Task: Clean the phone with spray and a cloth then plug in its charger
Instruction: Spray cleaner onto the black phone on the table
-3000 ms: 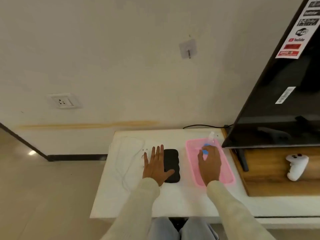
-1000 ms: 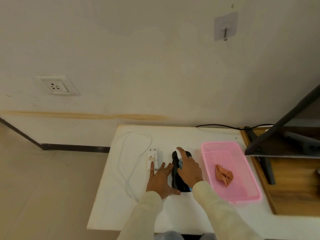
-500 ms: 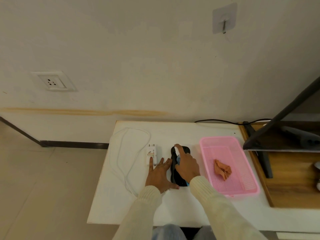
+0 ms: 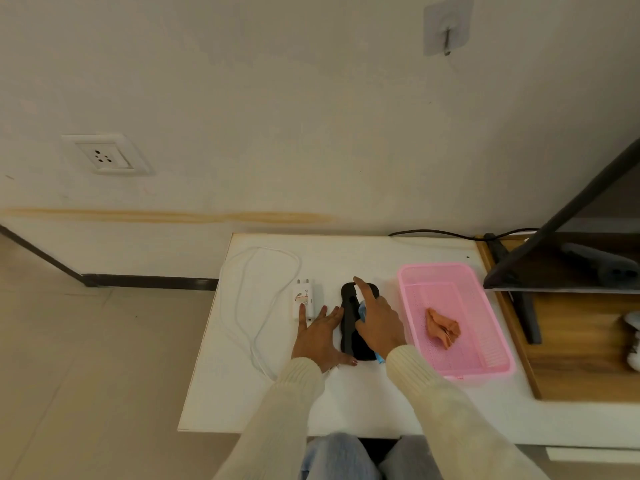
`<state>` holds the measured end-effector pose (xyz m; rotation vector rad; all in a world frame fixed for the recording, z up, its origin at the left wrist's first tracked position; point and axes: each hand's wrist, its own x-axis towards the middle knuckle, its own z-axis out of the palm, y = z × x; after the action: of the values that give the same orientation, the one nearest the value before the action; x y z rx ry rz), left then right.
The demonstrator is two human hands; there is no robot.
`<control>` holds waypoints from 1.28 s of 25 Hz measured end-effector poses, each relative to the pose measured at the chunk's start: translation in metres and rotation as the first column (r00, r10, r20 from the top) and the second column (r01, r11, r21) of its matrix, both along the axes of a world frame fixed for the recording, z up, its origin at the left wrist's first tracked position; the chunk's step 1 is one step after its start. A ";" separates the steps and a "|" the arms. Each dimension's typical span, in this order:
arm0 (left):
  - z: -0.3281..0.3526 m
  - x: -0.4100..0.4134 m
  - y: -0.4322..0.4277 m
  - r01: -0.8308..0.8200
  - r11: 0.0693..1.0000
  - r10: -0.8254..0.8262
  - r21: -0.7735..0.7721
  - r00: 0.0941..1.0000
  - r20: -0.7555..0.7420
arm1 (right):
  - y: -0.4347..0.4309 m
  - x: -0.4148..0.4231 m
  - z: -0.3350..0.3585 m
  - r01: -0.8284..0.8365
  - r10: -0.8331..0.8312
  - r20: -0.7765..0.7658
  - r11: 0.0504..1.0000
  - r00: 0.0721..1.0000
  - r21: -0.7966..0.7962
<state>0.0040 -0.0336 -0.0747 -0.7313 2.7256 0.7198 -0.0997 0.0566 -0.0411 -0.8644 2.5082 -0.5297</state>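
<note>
A black phone (image 4: 350,318) lies on the white table (image 4: 346,400). My right hand (image 4: 379,323) holds a small spray bottle (image 4: 362,308) over the phone, index finger stretched onto its top. My left hand (image 4: 318,336) lies flat on the table against the phone's left edge, fingers straight. A white charger plug (image 4: 305,298) sits just left of my fingertips, its white cable (image 4: 249,306) looped further left. An orange cloth (image 4: 443,327) lies in the pink basket (image 4: 408,289) to the right.
A wall socket (image 4: 104,155) is on the wall at the upper left. A dark TV (image 4: 561,244) stands on a wooden stand (image 4: 575,355) at the right, with a black cable (image 4: 436,233) behind the table. A wall hook (image 4: 446,27) is above.
My right hand took the spray bottle out of the pink basket and brought it over the phone. My left hand shifted to the phone's left side. The view dipped towards the table.
</note>
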 end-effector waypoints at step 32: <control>0.002 0.003 0.001 0.018 0.999 -0.018 -0.030 1.000 0.006 | 0.012 -0.006 0.007 0.077 -0.078 -0.043 0.997 0.996 -0.018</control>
<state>0.0065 -0.0326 -0.0728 -0.7139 2.7395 0.6728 -0.1057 0.0683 -0.0342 -0.7953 2.5890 -0.5637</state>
